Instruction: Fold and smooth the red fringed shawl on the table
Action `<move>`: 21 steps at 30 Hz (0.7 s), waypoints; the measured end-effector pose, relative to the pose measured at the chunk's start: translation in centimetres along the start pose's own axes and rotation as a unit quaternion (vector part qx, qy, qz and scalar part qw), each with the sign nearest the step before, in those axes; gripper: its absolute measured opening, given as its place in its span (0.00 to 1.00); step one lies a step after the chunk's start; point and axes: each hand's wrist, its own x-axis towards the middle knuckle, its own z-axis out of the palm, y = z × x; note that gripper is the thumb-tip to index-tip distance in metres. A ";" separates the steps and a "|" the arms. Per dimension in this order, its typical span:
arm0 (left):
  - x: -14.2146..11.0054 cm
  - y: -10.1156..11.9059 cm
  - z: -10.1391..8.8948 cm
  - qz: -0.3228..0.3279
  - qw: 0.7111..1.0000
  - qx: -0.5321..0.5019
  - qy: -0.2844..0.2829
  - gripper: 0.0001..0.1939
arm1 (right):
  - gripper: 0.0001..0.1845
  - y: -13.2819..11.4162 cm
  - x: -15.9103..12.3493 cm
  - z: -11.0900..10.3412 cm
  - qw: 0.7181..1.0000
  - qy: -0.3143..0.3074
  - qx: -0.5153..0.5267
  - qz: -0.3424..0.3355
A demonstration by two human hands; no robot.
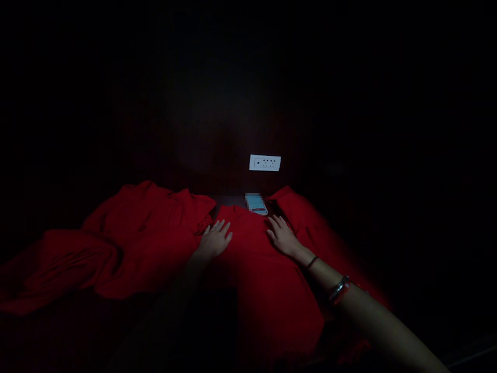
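Observation:
Red cloth point(267, 280) lies spread in the middle, smooth along its length. My left hand point(215, 239) rests flat on its left side, fingers apart and holding nothing. On the cloth's right edge lies my right hand point(282, 235), its fingers stretched out with nothing in them. A bulky, crumpled heap of red fabric point(147, 233) sits to the left, touching or close beside my left hand. More red fabric point(306, 217) lies to the right of my right hand. Just beyond the middle cloth's far end is a phone point(257, 204) with a lit screen, partly blurred out.
A white wall socket point(264, 162) is set in the dark upright surface behind the phone. Bracelets point(340, 289) circle my right forearm. The surroundings are very dark, and the surface's outer edges cannot be made out.

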 end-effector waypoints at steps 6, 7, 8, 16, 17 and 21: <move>0.1 -0.2 0.3 0.089 0.996 0.007 0.024 0.24 | 0.17 2.8 2.5 -1.5 0.994 -0.081 -0.064 0.023; 0.2 -0.3 0.4 0.089 0.996 0.004 0.008 0.24 | 0.16 3.0 3.0 -1.7 0.993 -0.087 -0.071 0.030; 0.2 -0.4 0.4 0.086 0.996 0.003 -0.006 0.24 | 0.15 3.2 3.4 -1.9 0.993 -0.089 -0.075 0.036; 0.3 -0.5 0.4 0.057 0.998 0.003 -0.033 0.25 | 0.16 3.8 2.9 -2.8 0.990 -0.068 -0.100 0.076; 0.3 -0.4 0.4 0.056 0.998 0.005 -0.023 0.25 | 0.17 3.4 2.6 -2.8 0.991 -0.053 -0.100 0.070; -0.1 -0.1 0.0 0.079 0.996 0.020 0.045 0.24 | 0.21 1.0 1.3 -2.1 0.999 0.010 -0.049 -0.011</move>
